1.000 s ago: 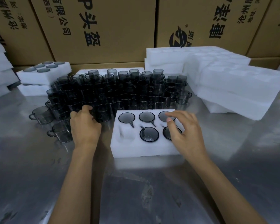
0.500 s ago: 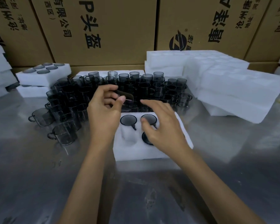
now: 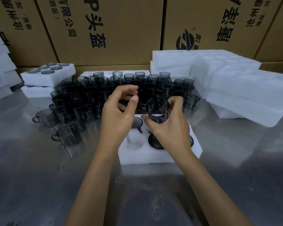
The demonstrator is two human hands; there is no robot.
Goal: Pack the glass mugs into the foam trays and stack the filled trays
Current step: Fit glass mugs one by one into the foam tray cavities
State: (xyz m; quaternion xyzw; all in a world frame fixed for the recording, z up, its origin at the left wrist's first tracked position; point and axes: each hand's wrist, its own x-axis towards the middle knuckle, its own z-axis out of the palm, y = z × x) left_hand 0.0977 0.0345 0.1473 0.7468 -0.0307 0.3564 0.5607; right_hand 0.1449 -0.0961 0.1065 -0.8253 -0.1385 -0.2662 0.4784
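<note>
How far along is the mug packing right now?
Done: a filled tray sits stacked on another at the back left. In hand: the right hand holds a mug over the front tray, which has mugs in several pockets and at least one pocket empty; the left hand hovers beside it. Left: a big cluster of loose mugs and empty trays on the right.

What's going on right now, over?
Right hand grips a mug above the foam tray. Left hand curled, apparently holding nothing. One empty slot. Nothing blocking.
</note>
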